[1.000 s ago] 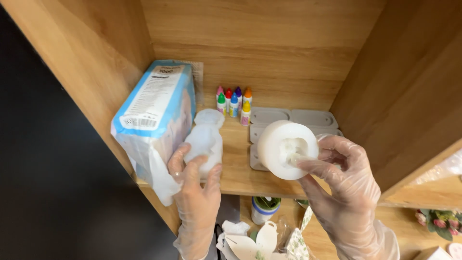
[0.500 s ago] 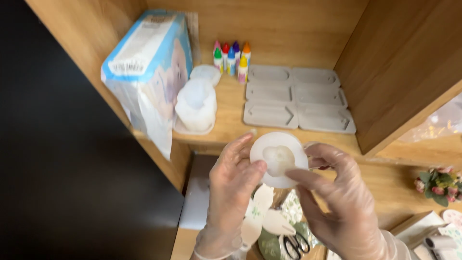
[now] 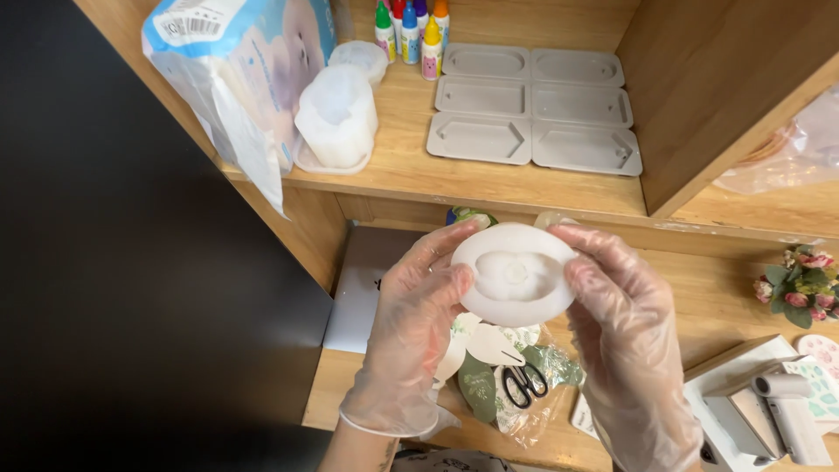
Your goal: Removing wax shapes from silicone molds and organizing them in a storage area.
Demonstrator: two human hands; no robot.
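A round white silicone mould (image 3: 514, 274) with a hollow middle is held up in front of me, below the wooden shelf (image 3: 472, 179). My left hand (image 3: 418, 328), in a clear thin glove, grips its left edge. My right hand (image 3: 625, 328), gloved the same way, grips its right edge. On the shelf above stands a taller white silicone mould (image 3: 336, 118) on a flat base, next to a blue and white plastic pack (image 3: 240, 65).
Several grey flat tray moulds (image 3: 533, 109) and small coloured dropper bottles (image 3: 411, 26) sit on the shelf. Below lie scissors (image 3: 523, 385), paper leaves, a white sheet (image 3: 363, 293), a small flower bunch (image 3: 804, 284) and a white device (image 3: 769, 406). A dark panel fills the left.
My left hand left the tall mould on the shelf and joined the right hand on the round mould. Both hands lowered it below the shelf, and my view tilted down.
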